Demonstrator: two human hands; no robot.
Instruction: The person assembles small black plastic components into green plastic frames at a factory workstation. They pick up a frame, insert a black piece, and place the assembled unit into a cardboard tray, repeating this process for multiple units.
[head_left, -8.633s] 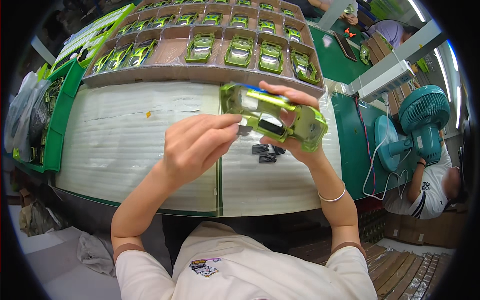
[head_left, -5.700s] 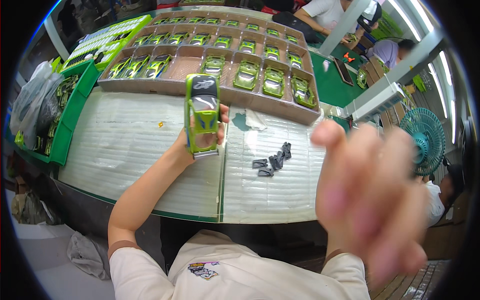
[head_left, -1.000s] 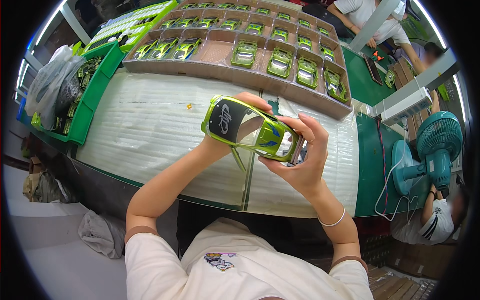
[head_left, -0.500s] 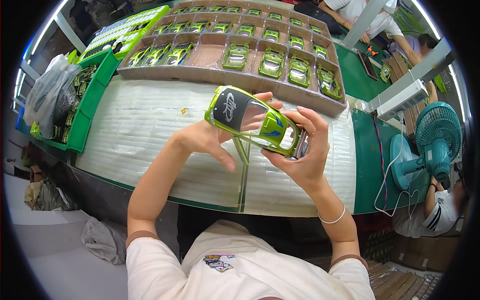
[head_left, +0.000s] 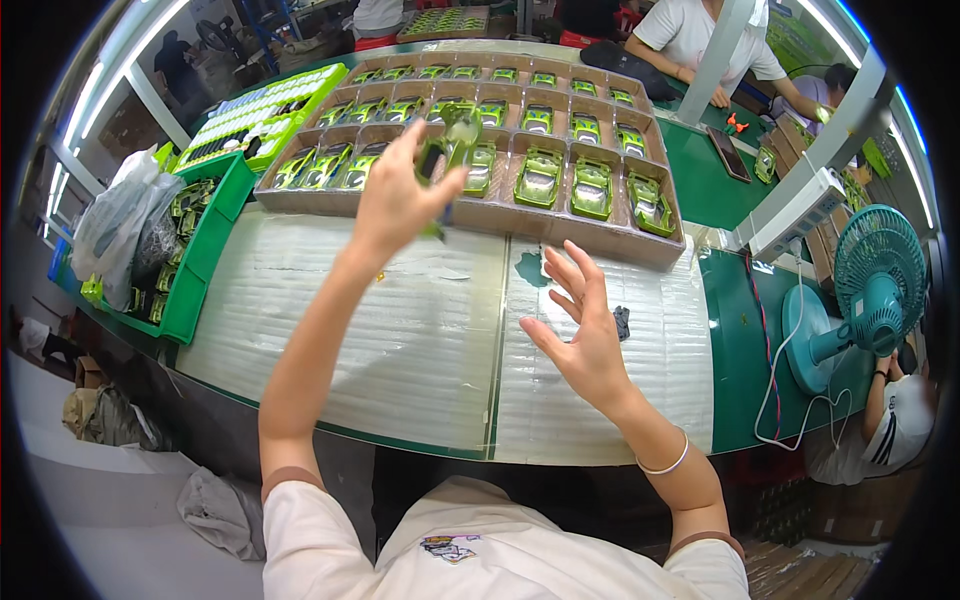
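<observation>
My left hand (head_left: 398,198) is closed on a green toy car body (head_left: 460,140), blurred by motion. It holds the car body over the front row of a cardboard tray (head_left: 590,240), where similar green car bodies sit in clear plastic compartments. The held car hides the compartment beneath it. My right hand (head_left: 585,345) hovers above the white foam mat (head_left: 370,370), fingers spread and holding nothing. Beside its fingers a small dark piece (head_left: 622,322) lies on the mat.
At left, a green bin (head_left: 205,260) holds car parts and a plastic bag (head_left: 125,235). Behind it stands a bright green rack (head_left: 255,150) of white and black parts. A teal fan (head_left: 870,290) and power strip (head_left: 800,215) are at right. A co-worker (head_left: 690,45) sits across the table.
The car body, previously between both hands over the mat, has moved up and left to the tray in my left hand. My right hand has let go of it.
</observation>
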